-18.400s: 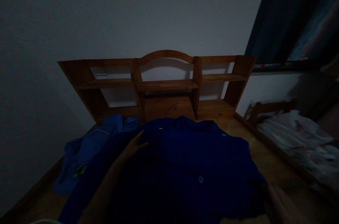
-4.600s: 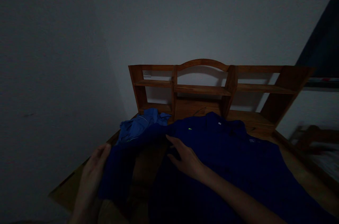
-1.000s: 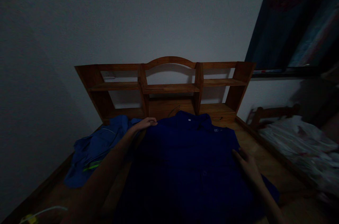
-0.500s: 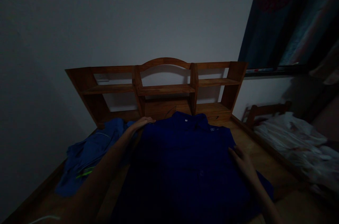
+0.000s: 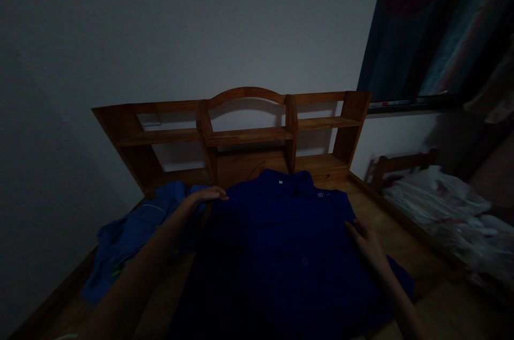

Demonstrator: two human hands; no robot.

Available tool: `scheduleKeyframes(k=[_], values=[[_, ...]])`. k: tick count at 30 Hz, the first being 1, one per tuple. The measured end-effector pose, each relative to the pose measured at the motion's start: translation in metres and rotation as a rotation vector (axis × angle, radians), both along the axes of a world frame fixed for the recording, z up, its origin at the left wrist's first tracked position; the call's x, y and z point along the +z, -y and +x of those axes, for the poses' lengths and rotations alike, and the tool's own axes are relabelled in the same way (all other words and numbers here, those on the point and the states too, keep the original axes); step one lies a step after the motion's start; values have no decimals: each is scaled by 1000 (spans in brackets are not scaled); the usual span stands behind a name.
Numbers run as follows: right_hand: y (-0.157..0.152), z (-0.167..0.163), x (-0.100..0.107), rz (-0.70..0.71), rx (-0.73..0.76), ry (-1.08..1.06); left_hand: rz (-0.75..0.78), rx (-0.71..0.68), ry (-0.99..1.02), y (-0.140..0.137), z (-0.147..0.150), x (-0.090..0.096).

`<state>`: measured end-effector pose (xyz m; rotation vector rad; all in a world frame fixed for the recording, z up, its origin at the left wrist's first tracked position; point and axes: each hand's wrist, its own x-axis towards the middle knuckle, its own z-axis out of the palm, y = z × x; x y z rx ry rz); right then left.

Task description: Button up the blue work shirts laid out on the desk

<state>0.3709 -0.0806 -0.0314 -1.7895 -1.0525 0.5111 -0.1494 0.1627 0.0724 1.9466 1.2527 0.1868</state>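
**Dark blue shirt flat on wooden surface, both hands at its edges**

Dark blue cloth: a shirt (image 5: 281, 243) lies spread flat, front up, on a wooden surface (image 5: 401, 238), collar pointing at the wooden shelf unit (image 5: 241, 136). All positions below are given relative to the shirt.

Left hand (image 5: 209, 194): at the shirt's far left shoulder corner, arm stretched out along the shirt's left edge. Fingers extended and lying low on the cloth, tips toward the collar. Lighting too dim to tell whether the thumb pinches the fabric underneath; no closed fist visible.

Right hand (image 5: 367, 243): on the shirt's right edge, about halfway down the side seam. Palm down, fingers loosely spread and resting flat on the cloth, not curled around anything.

Shirt details: small white tag (image 5: 280, 181) visible inside the collar; a pale mark on the right chest, too small to read; one button faintly visible on the centre line, lower down.

Surroundings:
- Lighter blue garment (image 5: 132, 227) crumpled just beside the shirt's left sleeve area, touching or overlapping it; the exact edge is lost in shadow.
- Shelf unit directly beyond the collar, standing against a pale wall.
- White crumpled material (image 5: 445, 211) well apart to the shirt's right, past the surface's raised wooden rim.
- Small wooden rail (image 5: 401, 163) near that white material, beyond the shirt's right shoulder.
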Motion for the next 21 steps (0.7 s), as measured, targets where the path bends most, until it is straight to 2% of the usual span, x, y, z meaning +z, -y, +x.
scheduleKeyframes(k=[3,7,14,16,19,21], values=[[0,0,-1,-3,-1,-3,45,8,42,1,3,-2],[1,-1,1,3,-1,-6,201,37,88,0,8,-6],[4,-8,13,50,-16,2,442,131,21,-5,7,-1],[4,-8,12,42,-9,7,560,206,22,5,14,2],[2,-5,7,19,-15,9,874,317,-6,38,39,0],[0,-3,4,12,-13,27,1042,288,-90,71,60,-10]])
